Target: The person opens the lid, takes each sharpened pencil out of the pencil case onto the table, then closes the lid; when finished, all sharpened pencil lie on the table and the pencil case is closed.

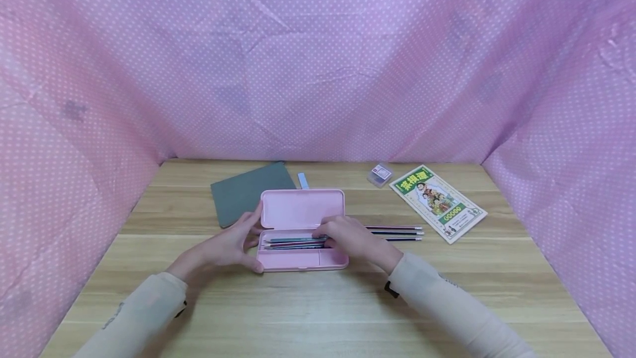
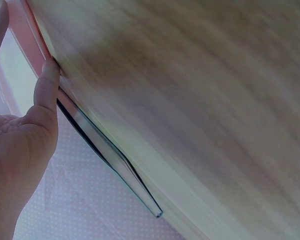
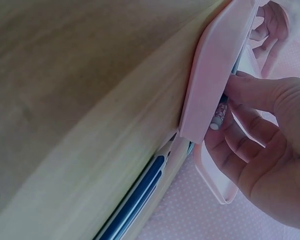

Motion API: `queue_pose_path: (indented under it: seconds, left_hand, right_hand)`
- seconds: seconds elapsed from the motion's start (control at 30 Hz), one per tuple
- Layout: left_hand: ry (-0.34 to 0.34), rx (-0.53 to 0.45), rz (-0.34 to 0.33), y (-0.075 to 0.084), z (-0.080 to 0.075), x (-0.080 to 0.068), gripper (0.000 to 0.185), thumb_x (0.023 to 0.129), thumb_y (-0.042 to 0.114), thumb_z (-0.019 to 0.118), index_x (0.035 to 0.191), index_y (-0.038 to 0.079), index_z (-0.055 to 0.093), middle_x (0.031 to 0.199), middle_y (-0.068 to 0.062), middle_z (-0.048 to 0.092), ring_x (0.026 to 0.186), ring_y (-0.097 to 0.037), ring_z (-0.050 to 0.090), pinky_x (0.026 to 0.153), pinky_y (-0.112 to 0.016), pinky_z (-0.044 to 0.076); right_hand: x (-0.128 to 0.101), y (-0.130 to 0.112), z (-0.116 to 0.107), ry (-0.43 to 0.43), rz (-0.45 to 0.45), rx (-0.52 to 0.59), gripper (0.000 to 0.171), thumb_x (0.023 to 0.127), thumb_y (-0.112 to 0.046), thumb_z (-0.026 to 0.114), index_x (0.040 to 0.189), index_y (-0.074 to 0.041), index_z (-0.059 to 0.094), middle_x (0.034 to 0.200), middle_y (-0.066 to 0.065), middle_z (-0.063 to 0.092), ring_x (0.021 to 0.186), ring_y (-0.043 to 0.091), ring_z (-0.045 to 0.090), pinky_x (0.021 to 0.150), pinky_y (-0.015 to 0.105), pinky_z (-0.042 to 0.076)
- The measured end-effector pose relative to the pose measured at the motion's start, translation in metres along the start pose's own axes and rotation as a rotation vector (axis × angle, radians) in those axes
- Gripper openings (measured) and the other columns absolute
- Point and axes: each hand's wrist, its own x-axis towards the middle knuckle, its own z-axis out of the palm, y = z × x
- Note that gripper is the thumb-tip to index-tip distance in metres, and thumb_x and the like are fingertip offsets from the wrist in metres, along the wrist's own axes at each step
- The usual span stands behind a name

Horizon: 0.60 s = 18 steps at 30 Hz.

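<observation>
A pink pencil case (image 1: 289,260) lies with its lid (image 1: 303,209) raised, and several pencils (image 1: 288,244) rest in its back compartment. Against the case's left side is my left hand (image 1: 231,245), thumb by the front corner and index finger by the lid; its extended fingers (image 2: 46,92) touch the case. Over the right end of the case, my right hand (image 1: 350,236) pinches a pencil (image 3: 219,112) near its eraser end. The pencil's other end is hidden inside the case. The front compartments hold nothing visible.
Striped pencils (image 1: 397,232) lie right of the case, partly behind my right hand. A dark green notebook (image 1: 245,189) and a pale blue strip (image 1: 303,180) sit behind it. Farther right are a small clear box (image 1: 380,174) and a green-and-white booklet (image 1: 437,202).
</observation>
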Motion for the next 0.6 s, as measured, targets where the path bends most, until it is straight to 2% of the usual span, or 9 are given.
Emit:
queue_pose_path:
  seconds: [0.2,0.37,0.6]
  left_hand:
    - [-0.001,0.018,-0.034,-0.0007,-0.0014,0.0009,0.148,0.066,0.020,0.097,0.161,0.029,-0.015,0.153,-0.009,0.022,0.141,-0.030,0.038,0.114,-0.038,0.040]
    - [-0.002,0.023,-0.027,0.0003,-0.0015,0.0005,0.147,0.066,0.020,0.097,0.162,0.027,-0.015,0.152,-0.010,0.022,0.141,-0.031,0.038,0.113,-0.038,0.040]
    - [-0.003,0.022,-0.023,-0.0004,-0.0013,0.0006,0.147,0.066,0.018,0.097,0.162,0.027,-0.015,0.151,-0.011,0.023,0.141,-0.031,0.039,0.113,-0.036,0.041]
  right_hand:
    - [0.0000,0.0014,0.0008,0.005,-0.004,-0.014,0.033,0.089,0.001,0.075,0.119,-0.013,0.077,0.101,-0.001,0.070,0.088,0.011,0.063,0.079,0.029,0.058]
    - [-0.0011,0.0008,-0.0007,-0.002,0.023,0.033,0.032,0.091,0.002,0.072,0.120,-0.011,0.076,0.105,0.001,0.070,0.089,0.011,0.063,0.081,0.029,0.058]
    - [-0.0034,0.0024,-0.0029,0.006,0.010,0.045,0.032,0.091,0.003,0.072,0.120,-0.010,0.076,0.106,0.001,0.070,0.091,0.011,0.064,0.083,0.028,0.058]
